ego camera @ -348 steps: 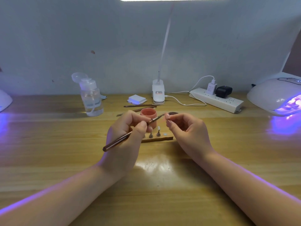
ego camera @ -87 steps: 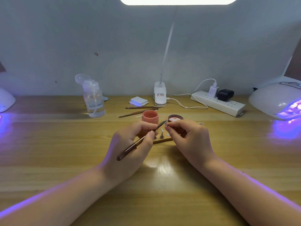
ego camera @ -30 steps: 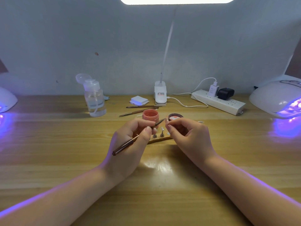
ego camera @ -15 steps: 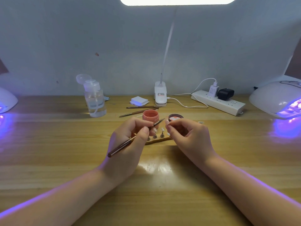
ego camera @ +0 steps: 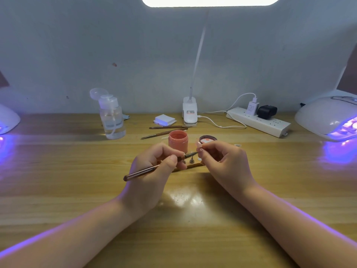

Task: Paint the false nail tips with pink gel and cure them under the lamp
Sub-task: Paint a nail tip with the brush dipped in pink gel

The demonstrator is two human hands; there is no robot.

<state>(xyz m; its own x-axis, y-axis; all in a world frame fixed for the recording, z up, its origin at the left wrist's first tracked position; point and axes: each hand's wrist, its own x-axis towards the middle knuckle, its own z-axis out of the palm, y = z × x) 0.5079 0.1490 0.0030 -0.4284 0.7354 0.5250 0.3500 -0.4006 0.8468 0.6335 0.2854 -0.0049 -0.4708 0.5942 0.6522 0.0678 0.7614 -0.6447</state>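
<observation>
The left hand [ego camera: 152, 171] pinches a brush [ego camera: 154, 168] whose tip meets a nail tip [ego camera: 199, 145] pinched in the right hand [ego camera: 224, 161], both above the wooden strip [ego camera: 190, 165] of stands. The pink gel jar [ego camera: 178, 141] stands open just behind the hands with its lid [ego camera: 207, 139] beside it. A lit curing lamp [ego camera: 328, 118] sits far right on the table [ego camera: 77, 180].

Wooden table [ego camera: 58, 190], pale grain, glare patch at centre. Resting on it: pink gel pot [ego camera: 178, 141], open lid [ego camera: 207, 139] just beside; wooden nail stand [ego camera: 188, 166]; two spare brushes [ego camera: 164, 130]; clear pump bottle [ego camera: 112, 117]; white pad stack [ego camera: 164, 120]; desk lamp base [ego camera: 189, 111]; power strip [ego camera: 258, 121]; curing lamp [ego camera: 328, 117] at far right; second curing lamp [ego camera: 7, 120] at far left.
</observation>
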